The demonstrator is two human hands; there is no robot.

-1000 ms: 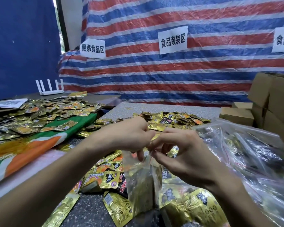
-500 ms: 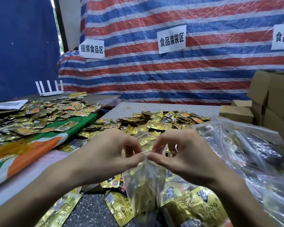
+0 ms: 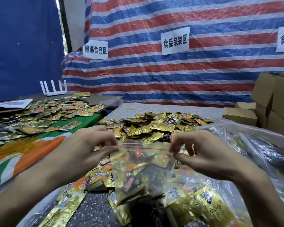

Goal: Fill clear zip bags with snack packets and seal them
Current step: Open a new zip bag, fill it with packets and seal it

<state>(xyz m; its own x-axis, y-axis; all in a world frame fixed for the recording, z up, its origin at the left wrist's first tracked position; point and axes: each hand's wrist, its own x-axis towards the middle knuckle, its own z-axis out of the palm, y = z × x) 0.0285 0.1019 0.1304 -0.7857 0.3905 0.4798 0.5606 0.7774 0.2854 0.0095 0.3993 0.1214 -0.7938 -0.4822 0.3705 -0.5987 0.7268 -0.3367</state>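
Observation:
A clear zip bag (image 3: 143, 167) stuffed with gold snack packets hangs upright in front of me, its red zip line stretched level between my hands. My left hand (image 3: 87, 149) pinches the bag's top left corner between thumb and fingers. My right hand (image 3: 202, 153) pinches the top right corner the same way. Under the bag lie loose gold packets (image 3: 95, 177) on the speckled table (image 3: 170, 108), and a bigger heap of gold packets (image 3: 161, 126) sits just beyond my hands.
A pile of filled clear bags (image 3: 256, 149) fills the right side. Cardboard boxes (image 3: 272, 102) stand at the far right. To the left, more packets (image 3: 39, 115) cover a green and orange cloth (image 3: 23, 154); a white router (image 3: 53, 88) stands behind. A striped tarp hangs at the back.
My hands were pinched close together at the middle of the bag's top. They have slid apart along the zip line to its two corners, and the bag top now spans flat between them.

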